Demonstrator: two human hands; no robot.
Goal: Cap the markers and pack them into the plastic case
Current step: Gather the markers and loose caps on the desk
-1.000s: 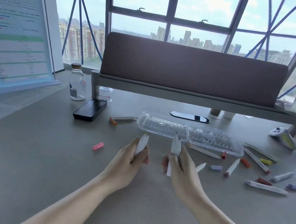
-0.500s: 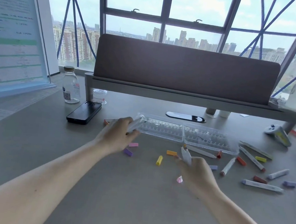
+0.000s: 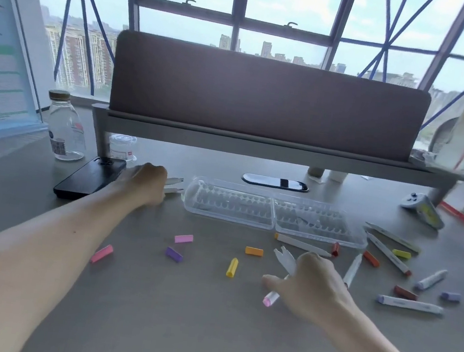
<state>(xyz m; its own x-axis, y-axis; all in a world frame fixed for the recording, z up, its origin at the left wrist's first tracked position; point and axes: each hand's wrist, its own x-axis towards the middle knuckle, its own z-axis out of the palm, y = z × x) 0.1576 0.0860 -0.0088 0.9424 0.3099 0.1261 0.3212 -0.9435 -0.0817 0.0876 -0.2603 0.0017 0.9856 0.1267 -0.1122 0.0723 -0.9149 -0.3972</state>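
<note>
The clear plastic case (image 3: 276, 211) lies open across the middle of the grey desk. My left hand (image 3: 147, 184) is stretched to its left end and grips white markers (image 3: 175, 185) whose tips point at the case. My right hand (image 3: 312, 287) hovers low near the front and holds a bunch of white markers (image 3: 284, 259), one with a pink end (image 3: 270, 299). Loose caps lie between the hands: pink (image 3: 183, 239), purple (image 3: 174, 254), yellow (image 3: 232, 267), orange (image 3: 254, 251) and another pink (image 3: 102, 253). Several more markers (image 3: 410, 304) and caps are scattered at the right.
A black phone (image 3: 90, 178), a glass bottle (image 3: 66, 127) and a small jar (image 3: 122, 147) stand at the back left. A brown partition (image 3: 267, 97) on a shelf spans the back. A game controller (image 3: 422, 208) lies at the far right.
My left hand has reached forward and left with its markers, to the case's left end beside the phone. My right hand has shifted slightly right. The head has moved closer to the desk.
</note>
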